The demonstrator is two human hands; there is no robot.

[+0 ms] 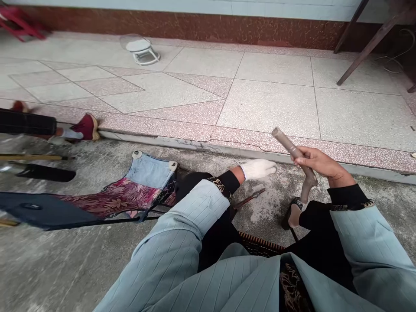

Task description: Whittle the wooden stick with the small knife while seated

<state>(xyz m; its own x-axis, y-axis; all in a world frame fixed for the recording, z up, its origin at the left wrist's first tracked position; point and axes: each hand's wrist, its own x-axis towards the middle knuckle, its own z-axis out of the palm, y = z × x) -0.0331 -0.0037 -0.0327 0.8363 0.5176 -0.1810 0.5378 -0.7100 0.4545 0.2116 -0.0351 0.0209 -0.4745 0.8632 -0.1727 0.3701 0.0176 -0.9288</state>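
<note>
My right hand (313,162), bare, has its thumb and fingers closed round a grey-brown crooked wooden stick (284,141). The stick's cut end points up and left, and its lower end bends down near my shoe (287,218). To the left, my left hand (259,169) wears a white knit glove. Its fingers stretch to the right and hold nothing I can see; whether they touch the concrete is unclear. Just below the glove lies a thin reddish-brown rod (248,199) with a joint near its tip, its other end hidden by my clothes.
A raised tiled step (269,110) runs across in front. A low white stool (144,52) stands on it, with wooden legs (367,52) at right. Left are a fabric folding chair (130,195), another person's shoe (86,126) and a black-ended tool (48,172).
</note>
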